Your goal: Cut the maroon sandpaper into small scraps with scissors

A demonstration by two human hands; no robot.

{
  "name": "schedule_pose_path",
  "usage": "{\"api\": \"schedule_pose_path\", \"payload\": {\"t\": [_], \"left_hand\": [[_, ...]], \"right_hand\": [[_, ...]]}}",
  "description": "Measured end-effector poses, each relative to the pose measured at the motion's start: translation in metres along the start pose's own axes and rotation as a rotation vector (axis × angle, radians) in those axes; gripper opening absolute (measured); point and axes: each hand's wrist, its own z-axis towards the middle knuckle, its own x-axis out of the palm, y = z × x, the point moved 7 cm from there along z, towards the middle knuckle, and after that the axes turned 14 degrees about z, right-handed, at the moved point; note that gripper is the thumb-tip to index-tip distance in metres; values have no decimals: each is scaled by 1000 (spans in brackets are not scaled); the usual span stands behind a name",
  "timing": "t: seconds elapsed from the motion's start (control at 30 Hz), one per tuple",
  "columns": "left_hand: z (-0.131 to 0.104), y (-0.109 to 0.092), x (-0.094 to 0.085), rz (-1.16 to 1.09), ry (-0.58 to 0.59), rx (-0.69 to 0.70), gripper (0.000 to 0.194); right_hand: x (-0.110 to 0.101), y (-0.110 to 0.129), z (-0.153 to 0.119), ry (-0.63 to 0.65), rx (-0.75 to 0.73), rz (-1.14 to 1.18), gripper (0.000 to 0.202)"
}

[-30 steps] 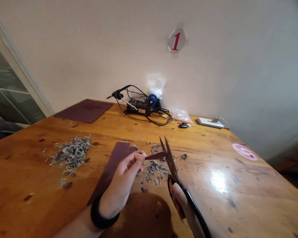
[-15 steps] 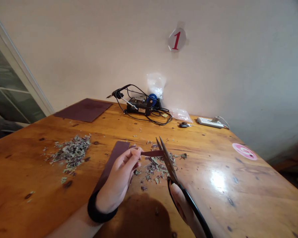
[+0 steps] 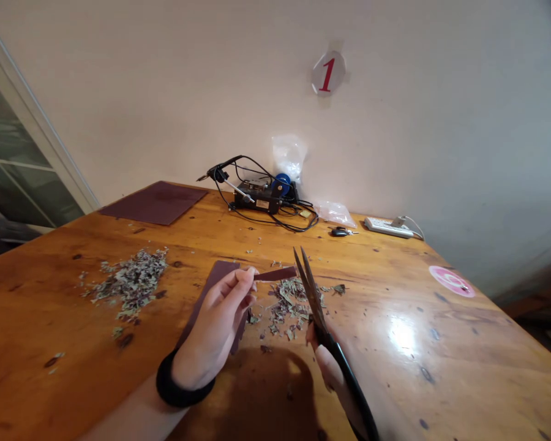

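Between the thumb and fingers of my left hand (image 3: pixel 227 315) is the end of a narrow dark-red strip (image 3: pixel 276 274), which looks like sandpaper. Its free end points right, close to the blades. My right hand (image 3: pixel 333 361) grips black-handled scissors (image 3: pixel 313 294), their blades slightly parted and pointing up and away. Below the strip lies a scatter of small cut scraps (image 3: pixel 291 306) on the wooden table (image 3: pixel 395 380). A larger dark-red piece (image 3: pixel 202 306) lies flat under my left hand, which partly hides it.
A bigger heap of scraps (image 3: pixel 135 282) is at the left. Farther back are a dark-red sheet (image 3: pixel 156 203), a soldering station (image 3: pixel 257 196) with loose cables, plastic bags (image 3: pixel 335 213), a key (image 3: pixel 342 232) and a power strip (image 3: pixel 388 226). A pink round sticker (image 3: pixel 452 280) marks the right side.
The strip's free end has risen and come out from between the scissor blades. My left hand has shifted slightly left and up; the scissors have moved a little, their blades still parted.
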Motion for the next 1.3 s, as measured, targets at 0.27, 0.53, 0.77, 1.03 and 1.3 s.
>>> {"api": "schedule_pose_path", "payload": {"t": [0.27,0.53,0.77,1.03,1.3], "left_hand": [[-1,6,2,75,57,33,44],[-1,4,2,89,53,48,44],[-3,7,6,137,102,62,45],[-9,5,13,227,157,100,44],[-9,5,13,237,151,109,43]], "right_hand": [[5,-10,1,70,-8,16,29],[7,-8,0,81,-18,36,28],[6,-9,2,39,-25,28,37],[4,-10,2,-12,-29,-93,60],[3,4,3,-6,-33,-160,67]]}}
